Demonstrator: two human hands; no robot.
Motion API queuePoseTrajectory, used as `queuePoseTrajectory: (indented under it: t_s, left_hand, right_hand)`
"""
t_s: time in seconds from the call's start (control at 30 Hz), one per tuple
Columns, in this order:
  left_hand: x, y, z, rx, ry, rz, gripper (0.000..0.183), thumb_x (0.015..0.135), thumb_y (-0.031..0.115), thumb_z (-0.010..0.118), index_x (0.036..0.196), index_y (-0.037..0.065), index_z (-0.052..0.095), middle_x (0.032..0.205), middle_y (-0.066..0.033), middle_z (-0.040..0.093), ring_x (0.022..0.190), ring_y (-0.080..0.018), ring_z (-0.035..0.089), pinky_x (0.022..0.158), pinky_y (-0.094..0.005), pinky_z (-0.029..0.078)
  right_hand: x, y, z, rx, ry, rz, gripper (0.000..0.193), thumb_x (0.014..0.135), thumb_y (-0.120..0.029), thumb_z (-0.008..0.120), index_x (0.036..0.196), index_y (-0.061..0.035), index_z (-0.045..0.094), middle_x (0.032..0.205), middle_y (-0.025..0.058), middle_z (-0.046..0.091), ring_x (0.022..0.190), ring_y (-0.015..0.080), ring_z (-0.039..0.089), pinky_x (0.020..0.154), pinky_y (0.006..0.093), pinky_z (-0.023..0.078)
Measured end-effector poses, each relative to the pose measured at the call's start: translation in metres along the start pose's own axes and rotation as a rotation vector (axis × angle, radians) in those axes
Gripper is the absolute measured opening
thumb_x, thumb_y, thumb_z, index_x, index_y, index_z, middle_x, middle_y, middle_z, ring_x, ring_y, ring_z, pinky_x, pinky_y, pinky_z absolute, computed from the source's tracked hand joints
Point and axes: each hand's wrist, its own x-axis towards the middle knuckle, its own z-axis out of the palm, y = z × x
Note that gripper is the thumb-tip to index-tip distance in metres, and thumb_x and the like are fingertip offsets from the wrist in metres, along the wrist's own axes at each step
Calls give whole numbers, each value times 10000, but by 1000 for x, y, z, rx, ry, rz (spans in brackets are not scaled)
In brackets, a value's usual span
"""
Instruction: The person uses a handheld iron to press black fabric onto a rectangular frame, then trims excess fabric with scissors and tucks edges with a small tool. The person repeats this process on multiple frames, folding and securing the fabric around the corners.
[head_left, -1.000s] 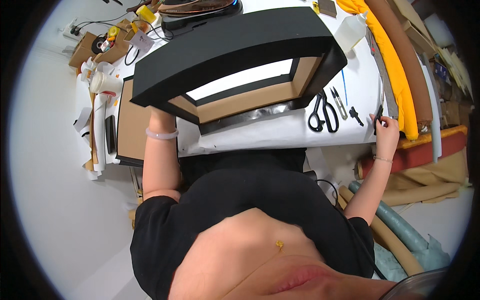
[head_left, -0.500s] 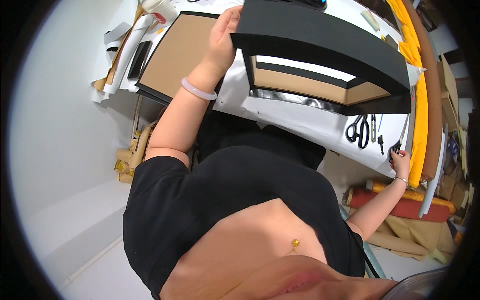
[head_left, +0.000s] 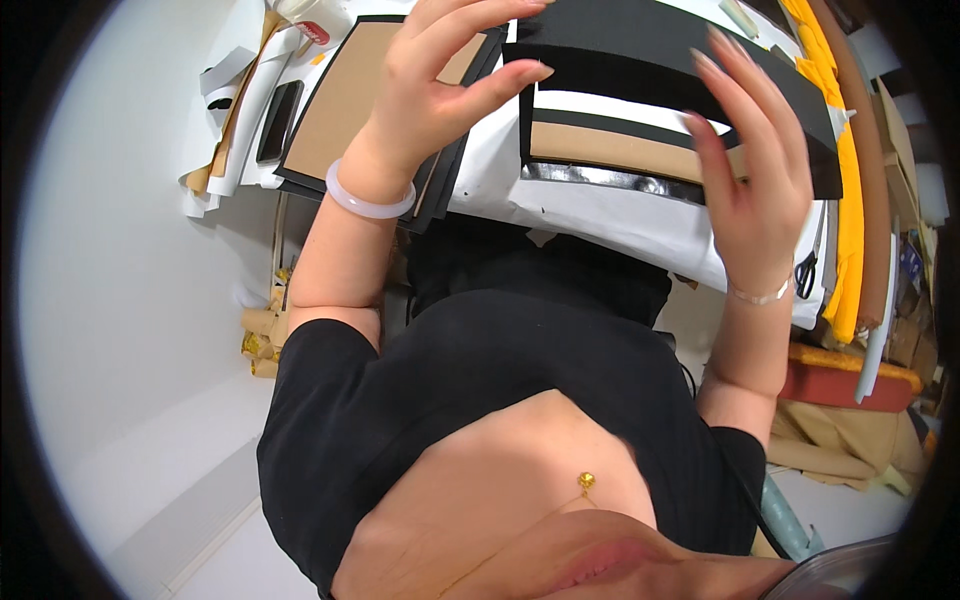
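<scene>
Both hands are raised over the near edge of a white-covered worktop (head_left: pixel 600 215), gripping a black box-shaped frame (head_left: pixel 660 50). The left hand (head_left: pixel 440 95) has its thumb pressed along the frame's near left edge, its fingers (head_left: pixel 455 20) curled up over the top. The right hand (head_left: pixel 755 165) lies against the frame's right side with fingers (head_left: pixel 715 75) spread and nearly straight, tips on the black surface; whether it clamps the frame or only steadies it cannot be told. The frame's open underside shows between the two thumbs, with a brown inner wall and a white strip.

Just beyond the left wrist, which wears a pale bangle (head_left: pixel 368 200), a brown board (head_left: pixel 345 95) with black edging lies flat on the worktop. Farther left of those fingers lie a dark phone (head_left: pixel 275 120) and rolled white paper. Right of the right fingers run a yellow cloth strip (head_left: pixel 848 180) and brown rolls; black scissors (head_left: pixel 805 268) lie by the right wrist. Pale floor (head_left: pixel 120 330) fills the left, and cardboard scraps sit under the worktop edge.
</scene>
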Motion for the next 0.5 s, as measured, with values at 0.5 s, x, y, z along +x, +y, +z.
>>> queuePoseTrajectory:
  t_s: [0.5]
  left_hand:
    - [55,48,-17,398,-358,197,274,872,176,771,1102,30,736,1101,-99,753,1014,-216,717,1017,-454,515]
  right_hand:
    - [34,-3,10,-49,-217,84,316,852,-84,777,1151,2,721,1204,159,725,1110,325,700,966,400,565]
